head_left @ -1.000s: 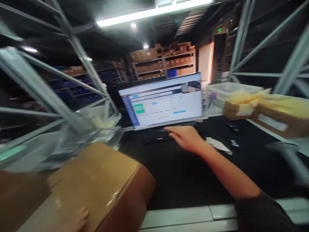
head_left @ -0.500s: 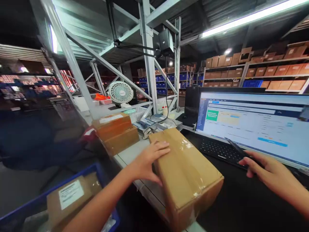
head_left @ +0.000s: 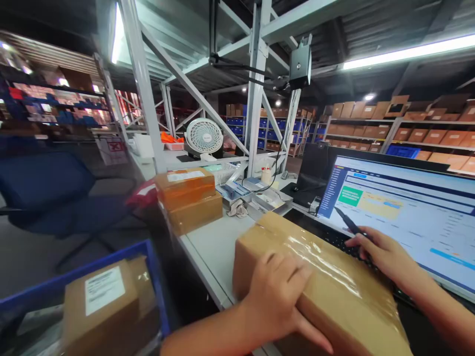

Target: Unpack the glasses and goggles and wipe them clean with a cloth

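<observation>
Pale desk (head_left: 204, 247): taped carton (head_left: 345, 296) clasped at edge by left hand (head_left: 278, 287), positioning step presumed; pen-like tool (head_left: 348, 221) gripped by right hand (head_left: 382, 252). Steady support called for next.

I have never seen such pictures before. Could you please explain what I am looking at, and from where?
There is no machine: this is a person's own view, from a camera worn on the head, looking forward and down. The left hand lies on a taped cardboard box. The right hand holds a dark pen-like tool near the keyboard and monitor. Two stacked boxes stand on the pale bench. At lower left, a blue bin holds a labelled parcel.
</observation>
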`<state>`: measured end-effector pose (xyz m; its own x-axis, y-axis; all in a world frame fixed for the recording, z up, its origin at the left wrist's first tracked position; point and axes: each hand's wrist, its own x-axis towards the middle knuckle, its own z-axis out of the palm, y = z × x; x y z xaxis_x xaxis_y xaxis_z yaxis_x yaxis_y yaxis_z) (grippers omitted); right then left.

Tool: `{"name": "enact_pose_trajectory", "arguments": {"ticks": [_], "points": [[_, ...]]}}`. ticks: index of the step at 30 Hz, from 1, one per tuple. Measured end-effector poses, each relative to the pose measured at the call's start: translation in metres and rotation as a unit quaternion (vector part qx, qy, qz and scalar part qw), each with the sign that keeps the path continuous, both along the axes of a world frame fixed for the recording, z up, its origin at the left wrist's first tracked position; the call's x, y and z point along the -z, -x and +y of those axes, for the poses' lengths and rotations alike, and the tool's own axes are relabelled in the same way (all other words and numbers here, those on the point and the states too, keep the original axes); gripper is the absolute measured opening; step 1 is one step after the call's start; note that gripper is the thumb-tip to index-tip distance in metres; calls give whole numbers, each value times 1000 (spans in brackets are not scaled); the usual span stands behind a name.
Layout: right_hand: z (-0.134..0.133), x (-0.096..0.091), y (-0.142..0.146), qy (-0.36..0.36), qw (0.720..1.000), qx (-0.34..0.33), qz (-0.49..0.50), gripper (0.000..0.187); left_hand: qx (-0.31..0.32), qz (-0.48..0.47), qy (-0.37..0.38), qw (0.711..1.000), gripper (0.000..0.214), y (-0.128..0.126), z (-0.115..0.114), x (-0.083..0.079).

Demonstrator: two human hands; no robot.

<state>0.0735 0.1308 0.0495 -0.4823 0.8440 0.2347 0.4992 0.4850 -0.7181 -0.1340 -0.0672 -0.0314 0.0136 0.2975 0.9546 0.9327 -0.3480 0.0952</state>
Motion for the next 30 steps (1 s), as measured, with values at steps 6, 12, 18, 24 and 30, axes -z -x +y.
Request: {"name": "enact_pose_trajectory", "arguments": {"ticks": [6,12,18,24,30], "points": [[-54,-53,72,-222,941,-201,-157,37,-26,-29,-36,999,92,-5,-2,5],[-88,-83,147,-289,874,-229,-315,36,-31,-54,-23,998,88,-7,-7,1],[-105,-100,164,-308,805,-256,-437,26,-47,-13,17,999,85,-5,-10,-6],[-128,-125,136,-276,763,-230,-537,24,-60,10,4,998,90,-2,-13,-6],[-128,-119,73,-241,810,-168,-507,26,-63,29,22,997,90,0,-16,-6]]}}
